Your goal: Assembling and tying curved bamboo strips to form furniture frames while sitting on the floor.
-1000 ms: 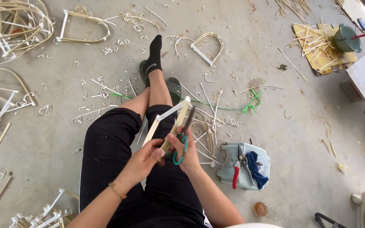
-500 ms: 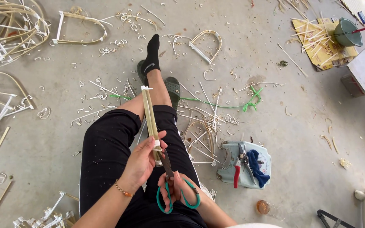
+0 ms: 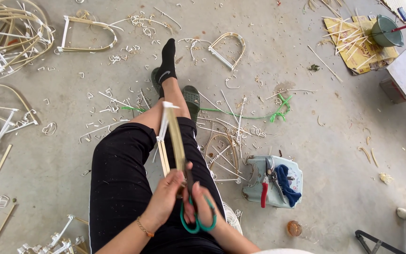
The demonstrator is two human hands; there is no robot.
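I sit on the concrete floor with my legs in black trousers stretched out. My left hand (image 3: 164,197) grips the near end of a bundle of flat bamboo strips (image 3: 174,136) bound with white tape, which points away over my lap. My right hand (image 3: 204,207) has its fingers through the loops of green-handled scissors (image 3: 195,217). The dark blades run up against the base of the strips, right beside my left hand. Whether the blades touch the strips is hidden by my fingers.
A pale blue stool (image 3: 274,181) to my right carries red-handled pruners (image 3: 266,186) and a blue cloth. Bent bamboo frames (image 3: 86,34) and offcuts litter the floor. Green string (image 3: 278,106) lies ahead. A green bucket (image 3: 385,30) stands far right.
The strip bundle swung from slanting right to pointing straight ahead. The scissors came down towards my lap, then up against the base of the strips.
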